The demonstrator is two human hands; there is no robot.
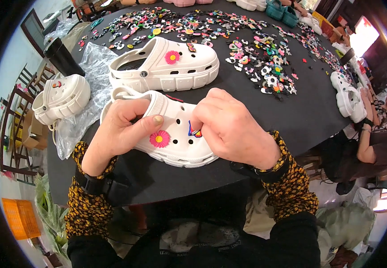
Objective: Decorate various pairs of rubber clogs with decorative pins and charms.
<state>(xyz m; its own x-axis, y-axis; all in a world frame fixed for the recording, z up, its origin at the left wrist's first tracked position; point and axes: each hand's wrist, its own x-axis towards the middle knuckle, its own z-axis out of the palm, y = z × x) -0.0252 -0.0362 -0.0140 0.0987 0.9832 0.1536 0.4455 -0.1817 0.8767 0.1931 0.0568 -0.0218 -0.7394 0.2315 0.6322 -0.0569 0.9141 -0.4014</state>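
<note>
A white clog [181,149] with holes in its upper lies in front of me on the black table. My left hand [128,127] grips it at the opening, thumb on top and fingers inside. A pink flower charm [159,139] with a yellow centre sits beside that thumb. My right hand [231,125] is curled over the toe, its fingers closed on a small blue, red and yellow charm [194,129] against the upper. Whether the charm is seated in a hole is hidden. Behind stands another white clog [182,60] with a pink flower charm and a small dark one.
Loose colourful charms [264,64] cover the far table. To the left are a third white clog [64,98], crumpled clear plastic [86,96] and a black bottle [64,58]. At the right, a co-worker's arm [367,134] is beside a white clog [346,96].
</note>
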